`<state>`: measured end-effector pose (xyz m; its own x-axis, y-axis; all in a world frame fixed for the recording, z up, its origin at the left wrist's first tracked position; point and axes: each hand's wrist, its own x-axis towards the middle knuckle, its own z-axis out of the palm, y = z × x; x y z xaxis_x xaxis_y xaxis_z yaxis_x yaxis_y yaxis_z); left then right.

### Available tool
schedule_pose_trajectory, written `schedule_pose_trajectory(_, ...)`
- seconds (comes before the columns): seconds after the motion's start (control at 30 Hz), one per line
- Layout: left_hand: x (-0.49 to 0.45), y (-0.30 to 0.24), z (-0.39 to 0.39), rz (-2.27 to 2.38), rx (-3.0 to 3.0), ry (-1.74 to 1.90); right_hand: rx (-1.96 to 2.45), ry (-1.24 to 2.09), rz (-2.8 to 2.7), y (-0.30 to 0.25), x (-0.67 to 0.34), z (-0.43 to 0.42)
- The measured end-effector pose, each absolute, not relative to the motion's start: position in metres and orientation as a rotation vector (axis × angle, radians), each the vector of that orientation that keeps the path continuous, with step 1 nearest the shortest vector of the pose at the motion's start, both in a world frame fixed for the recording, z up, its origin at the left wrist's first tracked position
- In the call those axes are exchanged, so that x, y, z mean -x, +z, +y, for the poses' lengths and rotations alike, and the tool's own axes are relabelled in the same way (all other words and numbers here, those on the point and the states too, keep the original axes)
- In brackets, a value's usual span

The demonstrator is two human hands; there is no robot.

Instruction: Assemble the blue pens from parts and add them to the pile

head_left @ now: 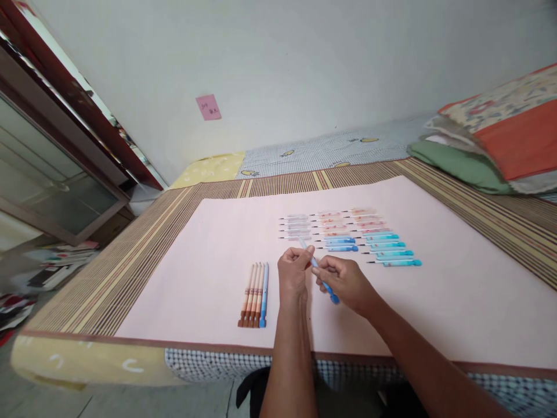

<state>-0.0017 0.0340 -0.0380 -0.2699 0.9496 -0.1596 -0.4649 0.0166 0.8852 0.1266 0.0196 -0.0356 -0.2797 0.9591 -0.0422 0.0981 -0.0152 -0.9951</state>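
Note:
A slim blue pen [326, 287] slants between my two hands above the pink sheet. My left hand [294, 266] pinches it near its pale upper end. Lower down the barrel, the fingers of my right hand [343, 280] are closed on the same pen, with its darker blue end sticking out below. To the left of my hands lie several brown-and-cream pens [249, 299] side by side, and a blue pen [264, 296] closes that row. Beyond my hands, rows of pen parts with dark tips lie flat: clear ones [296, 225], reddish ones [368, 219], blue ones [342, 244] and turquoise ones [394, 253].
The pink sheet [174, 273] covers much of a striped mat [87, 278] on a bed. Folded cushions and cloth [500, 139] are piled at the far right. A pink note [208, 107] sticks to the wall, and a glass-doored cabinet [56, 168] stands at the left.

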Motion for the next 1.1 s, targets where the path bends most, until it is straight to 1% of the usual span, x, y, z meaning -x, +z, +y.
schedule_pose_trajectory(0.13,0.001,-0.033,0.031,0.998,-0.69,1.496,1.104,1.404,-1.471,-0.036,-0.128,0.021)
schedule_pose_trajectory(0.33,0.004,-0.024,0.026,0.888,-0.732,1.424,1.066,1.594,-1.347,-0.036,-0.131,0.024)
schedule_pose_trajectory(0.57,0.007,-0.021,0.022,0.753,-0.787,1.247,0.936,1.83,-1.217,-0.037,-0.136,0.023)
schedule_pose_trajectory(0.83,0.011,-0.019,0.021,0.65,-0.752,1.21,0.756,2.044,-1.07,-0.036,-0.132,0.021)
schedule_pose_trajectory(0.93,0.011,-0.021,0.022,0.645,-0.684,1.227,0.734,2.055,-1.068,-0.036,-0.131,0.021)
schedule_pose_trajectory(1.1,0.01,-0.025,0.024,0.676,-0.629,1.222,0.771,1.96,-1.134,-0.037,-0.129,0.021)
